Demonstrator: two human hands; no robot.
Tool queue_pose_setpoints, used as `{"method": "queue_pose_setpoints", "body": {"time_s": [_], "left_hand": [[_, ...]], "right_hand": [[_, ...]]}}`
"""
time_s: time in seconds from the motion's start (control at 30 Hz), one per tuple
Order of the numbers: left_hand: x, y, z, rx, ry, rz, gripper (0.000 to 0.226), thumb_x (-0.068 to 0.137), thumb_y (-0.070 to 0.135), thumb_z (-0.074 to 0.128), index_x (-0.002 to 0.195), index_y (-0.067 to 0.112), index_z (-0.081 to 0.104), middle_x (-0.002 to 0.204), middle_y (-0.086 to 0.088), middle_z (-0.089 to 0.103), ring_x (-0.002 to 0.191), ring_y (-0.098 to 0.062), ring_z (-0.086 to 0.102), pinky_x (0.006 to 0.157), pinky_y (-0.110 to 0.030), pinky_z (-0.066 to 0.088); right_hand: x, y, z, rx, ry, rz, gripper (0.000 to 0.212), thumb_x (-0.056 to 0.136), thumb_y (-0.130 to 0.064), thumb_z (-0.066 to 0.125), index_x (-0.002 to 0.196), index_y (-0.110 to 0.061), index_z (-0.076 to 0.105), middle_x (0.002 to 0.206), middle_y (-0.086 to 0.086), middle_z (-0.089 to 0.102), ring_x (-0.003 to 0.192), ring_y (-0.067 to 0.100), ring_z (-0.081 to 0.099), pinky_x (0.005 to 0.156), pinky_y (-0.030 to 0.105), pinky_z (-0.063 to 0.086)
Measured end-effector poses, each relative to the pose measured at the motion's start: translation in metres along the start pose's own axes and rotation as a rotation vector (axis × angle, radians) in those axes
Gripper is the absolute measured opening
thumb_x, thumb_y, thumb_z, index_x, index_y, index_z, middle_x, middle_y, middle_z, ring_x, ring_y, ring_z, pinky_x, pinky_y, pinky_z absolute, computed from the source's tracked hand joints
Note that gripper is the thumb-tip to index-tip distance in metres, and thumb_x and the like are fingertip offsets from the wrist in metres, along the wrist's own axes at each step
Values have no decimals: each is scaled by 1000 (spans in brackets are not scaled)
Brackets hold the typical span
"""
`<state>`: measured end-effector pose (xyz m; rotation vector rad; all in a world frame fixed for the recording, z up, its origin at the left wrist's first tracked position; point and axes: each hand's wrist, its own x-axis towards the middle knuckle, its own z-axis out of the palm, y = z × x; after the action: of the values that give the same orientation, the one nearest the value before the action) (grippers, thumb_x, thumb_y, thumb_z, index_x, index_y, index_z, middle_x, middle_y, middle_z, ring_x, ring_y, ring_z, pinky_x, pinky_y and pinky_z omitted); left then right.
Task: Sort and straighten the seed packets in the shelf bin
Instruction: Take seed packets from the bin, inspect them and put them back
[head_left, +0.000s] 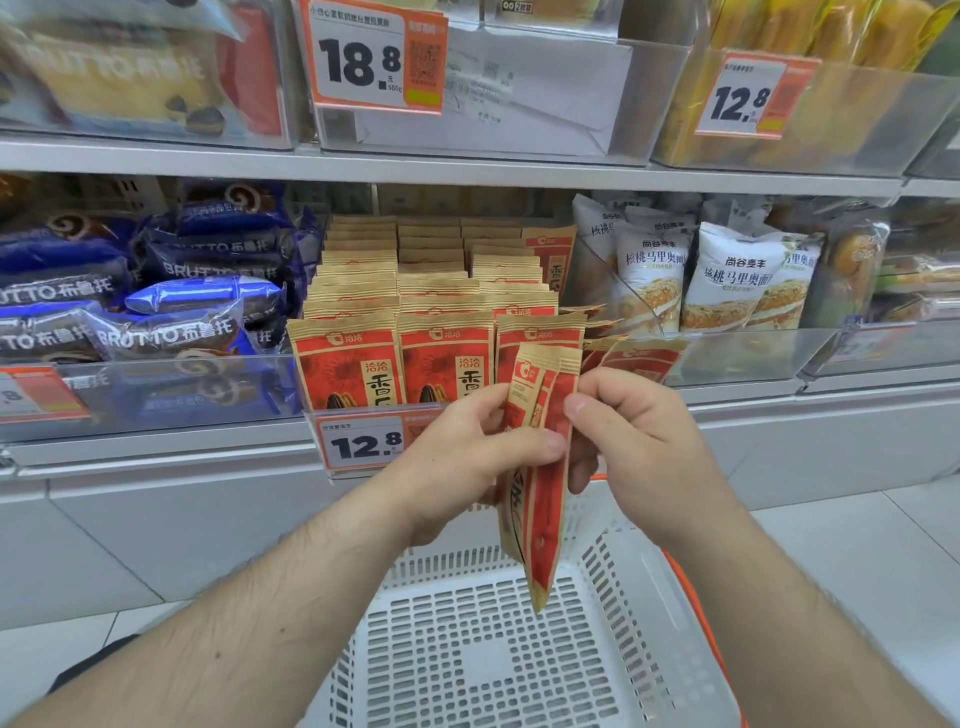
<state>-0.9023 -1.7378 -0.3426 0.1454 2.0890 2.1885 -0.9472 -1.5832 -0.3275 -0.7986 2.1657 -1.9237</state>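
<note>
From the head camera, both hands meet in front of the middle shelf, holding a small bunch of red-and-tan seed packets (540, 467) edge-on and nearly upright, lower ends hanging down over a white slotted basket (467, 649). The left hand (467, 457) has its grip closed on the bunch, thumb across the near face and fingers curled behind. The right hand (623, 431) pinches the bunch's right edge between thumb and curled fingers.

Just behind the hands stands the clear shelf bin (737, 358), filled with three upright rows of matching packets (395, 306) facing forward. At the right end of the bin a few loose packets (639, 356) lean tilted and out of line. A 12.8 price tag (366, 444) hangs on the bin's front. Blue Brutto cake packs (171, 291) fill the bin to the left, white bread packs (727, 275) the one to the right.
</note>
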Motion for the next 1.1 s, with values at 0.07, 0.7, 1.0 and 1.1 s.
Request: {"method": "queue_pose_setpoints", "body": {"time_s": [0.07, 0.7, 1.0, 1.1], "left_hand": [[-1, -1, 0, -31, -78, -20, 32, 75, 34, 66, 102, 18, 65, 86, -3, 69, 80, -18, 65, 66, -35, 51], [4, 2, -3, -195, 102, -36, 26, 65, 35, 73, 89, 25, 74, 92, -6, 71, 80, -18, 70, 62, -38, 55], [3, 8, -7, -248, 238, 32, 10, 69, 26, 70, 66, 34, 75, 88, -2, 75, 79, -19, 73, 61, -40, 57], [5, 6, -9, -247, 239, 21, 14, 70, 32, 63, 66, 36, 75, 91, -3, 74, 86, -23, 72, 69, -44, 58]], "right_hand": [[1, -1, 1, 107, -7, 53, 23, 81, -20, 52, 70, -3, 61, 53, 10, 59, 43, 18, 53, 43, 26, 45], [-6, -5, -19, -272, -130, -64, 35, 71, -41, 69, 62, -10, 57, 50, -1, 52, 47, 14, 49, 48, 29, 43], [-9, -7, -21, -534, -399, 87, 16, 81, -17, 73, 67, -11, 71, 66, 9, 69, 67, 33, 67, 65, 52, 56], [-8, -7, -24, -505, -417, 84, 21, 76, -28, 67, 67, -9, 71, 67, 13, 69, 68, 36, 65, 66, 53, 55]]}}
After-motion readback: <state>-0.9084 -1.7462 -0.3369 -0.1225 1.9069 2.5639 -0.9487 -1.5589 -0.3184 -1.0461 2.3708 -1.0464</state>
